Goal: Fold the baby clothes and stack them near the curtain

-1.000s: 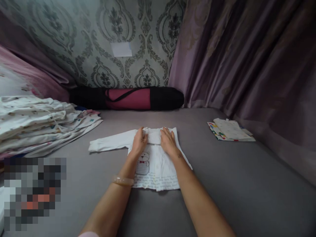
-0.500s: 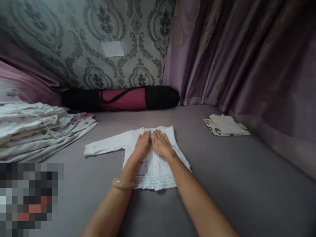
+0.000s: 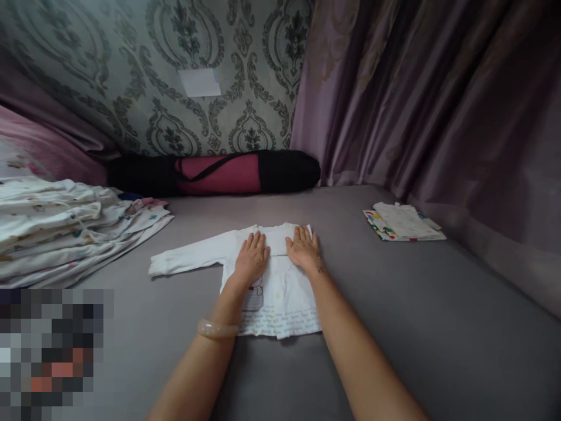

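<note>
A small white shirt (image 3: 277,292) with printed lettering along its hem lies flat on the grey bed sheet. Its one visible long sleeve (image 3: 188,254) stretches out to the left; the other sleeve is not seen spread on the right. My left hand (image 3: 252,256) rests palm down on the left chest of the shirt, fingers extended. Flat on the upper right of the shirt, near the shoulder, lies my right hand (image 3: 303,247) with its fingers stretched. Between the hands, the cloth below the collar shows a straight crosswise edge. Neither hand grips anything.
Layered white printed clothes (image 3: 56,228) are heaped at the left. Folded garments (image 3: 403,223) lie to the right. A long black and dark-red bag (image 3: 219,173) runs along the wall. Purple curtains (image 3: 372,99) hang at the right; a blurred patch covers the lower left.
My right hand has slid right across the shirt to its shoulder, so the hands are now farther apart. My left hand has stayed nearly in place.
</note>
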The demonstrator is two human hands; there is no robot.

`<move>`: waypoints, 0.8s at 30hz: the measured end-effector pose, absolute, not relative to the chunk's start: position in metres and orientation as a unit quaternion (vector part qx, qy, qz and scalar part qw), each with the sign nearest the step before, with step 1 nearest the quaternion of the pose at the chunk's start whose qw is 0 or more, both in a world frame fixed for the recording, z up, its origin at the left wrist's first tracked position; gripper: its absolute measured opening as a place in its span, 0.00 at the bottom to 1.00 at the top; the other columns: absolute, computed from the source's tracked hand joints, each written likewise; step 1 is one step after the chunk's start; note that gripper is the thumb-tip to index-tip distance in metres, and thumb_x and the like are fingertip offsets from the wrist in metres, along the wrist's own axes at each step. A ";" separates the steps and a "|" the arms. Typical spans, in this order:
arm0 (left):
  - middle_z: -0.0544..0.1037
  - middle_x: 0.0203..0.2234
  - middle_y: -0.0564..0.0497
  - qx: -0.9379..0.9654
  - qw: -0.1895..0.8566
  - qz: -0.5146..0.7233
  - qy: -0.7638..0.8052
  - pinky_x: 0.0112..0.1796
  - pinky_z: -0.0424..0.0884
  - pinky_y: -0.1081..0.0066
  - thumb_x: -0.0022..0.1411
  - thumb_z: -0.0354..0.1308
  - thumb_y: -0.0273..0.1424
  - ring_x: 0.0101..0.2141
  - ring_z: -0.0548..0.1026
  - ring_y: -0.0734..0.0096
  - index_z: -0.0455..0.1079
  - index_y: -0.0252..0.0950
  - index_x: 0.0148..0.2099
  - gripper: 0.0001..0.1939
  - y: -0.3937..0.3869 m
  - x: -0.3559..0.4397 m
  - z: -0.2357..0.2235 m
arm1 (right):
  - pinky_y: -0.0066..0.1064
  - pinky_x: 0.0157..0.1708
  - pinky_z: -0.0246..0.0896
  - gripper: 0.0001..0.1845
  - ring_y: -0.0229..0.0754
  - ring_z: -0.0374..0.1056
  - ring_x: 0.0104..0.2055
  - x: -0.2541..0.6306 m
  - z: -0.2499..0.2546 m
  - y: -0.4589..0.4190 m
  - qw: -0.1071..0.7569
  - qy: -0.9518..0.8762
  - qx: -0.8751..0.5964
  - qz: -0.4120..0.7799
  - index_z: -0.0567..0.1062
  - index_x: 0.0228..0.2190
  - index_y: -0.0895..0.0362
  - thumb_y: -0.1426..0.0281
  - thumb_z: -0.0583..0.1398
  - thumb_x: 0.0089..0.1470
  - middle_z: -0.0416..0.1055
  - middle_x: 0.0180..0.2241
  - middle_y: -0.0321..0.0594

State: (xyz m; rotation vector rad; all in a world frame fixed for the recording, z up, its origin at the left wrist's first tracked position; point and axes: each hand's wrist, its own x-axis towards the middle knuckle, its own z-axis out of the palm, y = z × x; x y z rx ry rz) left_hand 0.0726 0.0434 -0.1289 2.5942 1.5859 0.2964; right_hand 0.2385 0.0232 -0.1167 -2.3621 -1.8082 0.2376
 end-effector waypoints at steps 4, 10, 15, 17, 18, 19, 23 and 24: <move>0.51 0.64 0.34 0.830 0.064 0.104 0.545 0.60 0.51 0.53 0.68 0.40 0.38 0.64 0.49 0.52 0.51 0.24 0.66 0.30 0.044 0.069 -0.130 | 0.49 0.63 0.27 0.35 0.51 0.32 0.68 0.244 -0.115 0.024 0.082 -0.582 -0.805 0.085 0.48 0.63 0.70 0.60 0.38 0.63 0.39 0.67 0.50; 0.49 0.65 0.36 0.814 0.088 0.087 0.567 0.61 0.46 0.54 0.67 0.40 0.41 0.65 0.46 0.53 0.47 0.24 0.67 0.33 0.043 0.064 -0.126 | 0.47 0.63 0.29 0.34 0.51 0.33 0.68 0.254 -0.116 0.026 0.100 -0.560 -0.813 0.121 0.48 0.64 0.68 0.62 0.38 0.63 0.39 0.67 0.47; 0.49 0.65 0.36 0.815 0.106 0.089 0.563 0.61 0.46 0.54 0.67 0.40 0.42 0.65 0.46 0.51 0.47 0.24 0.67 0.33 0.044 0.062 -0.124 | 0.45 0.63 0.33 0.33 0.51 0.39 0.67 0.265 -0.111 0.022 0.122 -0.523 -0.837 0.103 0.50 0.63 0.70 0.64 0.40 0.62 0.44 0.65 0.53; 0.51 0.64 0.34 0.812 0.111 0.106 0.564 0.60 0.47 0.53 0.67 0.40 0.42 0.64 0.47 0.50 0.48 0.23 0.66 0.33 0.047 0.063 -0.125 | 0.46 0.63 0.32 0.33 0.52 0.38 0.67 0.264 -0.106 0.020 0.135 -0.530 -0.834 0.066 0.50 0.63 0.71 0.64 0.40 0.62 0.45 0.65 0.55; 0.51 0.64 0.33 0.808 0.110 0.123 0.565 0.60 0.49 0.52 0.68 0.40 0.42 0.64 0.48 0.50 0.50 0.23 0.65 0.32 0.049 0.063 -0.126 | 0.46 0.63 0.30 0.33 0.52 0.37 0.67 0.261 -0.103 0.020 0.142 -0.546 -0.825 0.044 0.50 0.63 0.72 0.63 0.40 0.63 0.45 0.65 0.54; 0.53 0.63 0.31 0.805 0.107 0.146 0.565 0.60 0.50 0.52 0.68 0.40 0.41 0.64 0.49 0.50 0.51 0.23 0.65 0.31 0.051 0.063 -0.126 | 0.45 0.63 0.29 0.33 0.51 0.36 0.67 0.257 -0.101 0.020 0.148 -0.567 -0.810 0.024 0.50 0.63 0.72 0.63 0.40 0.63 0.44 0.66 0.54; 0.58 0.61 0.29 0.794 0.090 0.231 0.555 0.58 0.57 0.54 0.66 0.42 0.32 0.62 0.55 0.52 0.54 0.22 0.62 0.26 0.058 0.058 -0.129 | 0.42 0.63 0.30 0.34 0.50 0.34 0.68 0.241 -0.105 0.022 0.133 -0.613 -0.779 0.022 0.49 0.63 0.72 0.62 0.39 0.63 0.41 0.66 0.54; 0.59 0.60 0.29 0.794 0.096 0.241 0.550 0.57 0.57 0.54 0.65 0.43 0.30 0.62 0.56 0.52 0.54 0.22 0.62 0.26 0.059 0.055 -0.129 | 0.42 0.63 0.32 0.34 0.51 0.35 0.68 0.239 -0.109 0.023 0.121 -0.607 -0.785 0.033 0.49 0.62 0.73 0.61 0.39 0.63 0.42 0.66 0.55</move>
